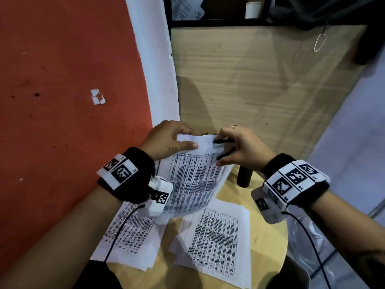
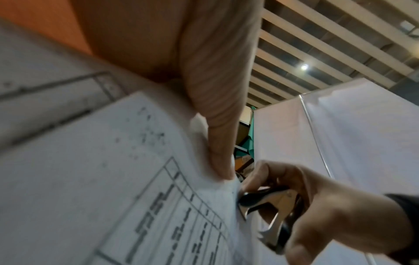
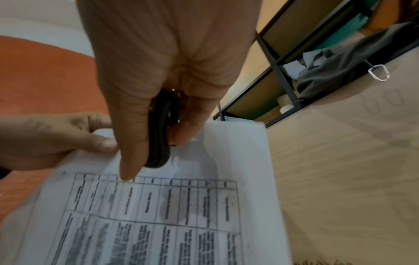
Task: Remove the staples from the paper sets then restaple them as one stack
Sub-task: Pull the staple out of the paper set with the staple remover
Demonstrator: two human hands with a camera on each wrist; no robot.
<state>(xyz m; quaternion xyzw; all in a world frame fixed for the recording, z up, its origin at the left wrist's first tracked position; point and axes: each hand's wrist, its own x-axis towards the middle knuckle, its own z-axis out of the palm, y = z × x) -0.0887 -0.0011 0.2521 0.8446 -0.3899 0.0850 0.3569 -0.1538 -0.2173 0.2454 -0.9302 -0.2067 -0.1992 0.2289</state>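
Observation:
My left hand (image 1: 173, 140) pinches the top edge of a printed paper set (image 1: 193, 180), lifted above the round table (image 1: 262, 236), with its thumb (image 2: 217, 143) flat on the top margin. My right hand (image 1: 239, 147) grips a black staple remover (image 1: 224, 148); its metal jaws (image 2: 260, 204) bite at the top edge of that set, just right of the left thumb. The remover (image 3: 159, 132) sits between right thumb and fingers. Two more paper sets lie on the table: one at the left (image 1: 129, 234), one at the right (image 1: 216, 245).
A red wall (image 1: 62, 101) stands close on the left, and a wooden board (image 1: 260, 80) behind the table. A black cylinder (image 1: 244, 176) stands on the table under my right hand. Shelving with a paper cup (image 1: 252, 9) is behind.

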